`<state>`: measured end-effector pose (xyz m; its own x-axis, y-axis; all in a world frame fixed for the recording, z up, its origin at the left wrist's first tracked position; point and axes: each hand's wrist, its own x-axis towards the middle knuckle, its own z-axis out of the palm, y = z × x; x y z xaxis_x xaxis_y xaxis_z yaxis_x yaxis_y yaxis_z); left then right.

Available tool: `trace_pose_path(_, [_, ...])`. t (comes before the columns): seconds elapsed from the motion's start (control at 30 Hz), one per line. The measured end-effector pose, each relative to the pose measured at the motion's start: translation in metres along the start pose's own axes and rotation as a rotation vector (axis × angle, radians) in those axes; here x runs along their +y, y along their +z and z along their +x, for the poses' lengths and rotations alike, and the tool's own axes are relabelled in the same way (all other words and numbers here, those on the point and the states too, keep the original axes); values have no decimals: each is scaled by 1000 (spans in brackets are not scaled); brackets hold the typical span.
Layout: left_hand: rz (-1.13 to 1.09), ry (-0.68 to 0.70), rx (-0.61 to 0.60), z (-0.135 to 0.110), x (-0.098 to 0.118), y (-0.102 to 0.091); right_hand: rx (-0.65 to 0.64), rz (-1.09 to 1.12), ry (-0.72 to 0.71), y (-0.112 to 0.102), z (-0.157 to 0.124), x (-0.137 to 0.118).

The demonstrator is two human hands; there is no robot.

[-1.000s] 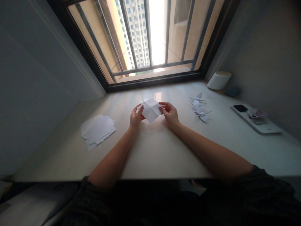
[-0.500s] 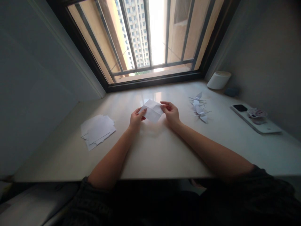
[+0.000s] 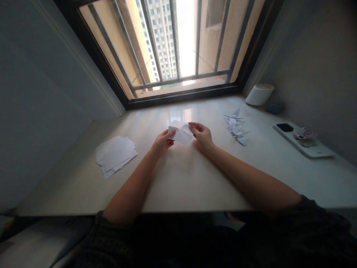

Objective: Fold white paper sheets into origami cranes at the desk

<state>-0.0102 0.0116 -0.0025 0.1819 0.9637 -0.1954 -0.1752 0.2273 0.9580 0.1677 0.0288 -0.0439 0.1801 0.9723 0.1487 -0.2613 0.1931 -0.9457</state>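
Between my two hands is a small white sheet of paper [image 3: 182, 134] with crease lines crossing its middle, held just above the tabletop. My left hand [image 3: 163, 142] pinches its left edge, thumb on top and fingers beneath. At the opposite edge my right hand [image 3: 202, 134] grips the paper between thumb and fingers. Several folded paper cranes [image 3: 236, 128] lie in a cluster to the right of my right hand. A loose stack of white paper sheets [image 3: 118, 155] rests left of my left forearm.
The pale tabletop [image 3: 192, 182] runs up to a barred window [image 3: 181, 95]. On the right lies a white phone [image 3: 304, 143] with a round grip on its back. Behind it, in the corner, stand a white rounded object [image 3: 260, 95] and a small dark item [image 3: 275, 108].
The paper has turned slightly and flexed along its creases. My left hand has tilted a little with it, and my right hand has shifted slightly left.
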Motion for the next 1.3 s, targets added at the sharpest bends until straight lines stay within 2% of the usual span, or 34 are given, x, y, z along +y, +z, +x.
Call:
trace_pose_path(0.2, [0, -44, -64, -2, -1, 2, -8, 34, 25, 0, -1, 2])
trace_pose_path(0.33, [-58, -94, -19, -1, 0, 2, -15, 86, 40, 2, -3, -2])
trace_pose_path(0.5, [-42, -62, 4, -1, -2, 1, -19, 165, 58, 5, -6, -8])
trace_pose_path(0.8, [-30, -62, 4, 1, -5, -1, -38, 122, 35, 6, -8, -11])
trace_pose_path(1.03, [10, 2, -34, -1, -3, 3, -37, 110, 30, 6, -8, -11])
trace_pose_path(1.2, [59, 174, 50, -9, 1, 8, -29, 171, 71, 7, -10, -11])
trace_pose_path(1.3, [82, 222, 13, -10, 3, 8, -48, 191, 105, 8, -12, -14])
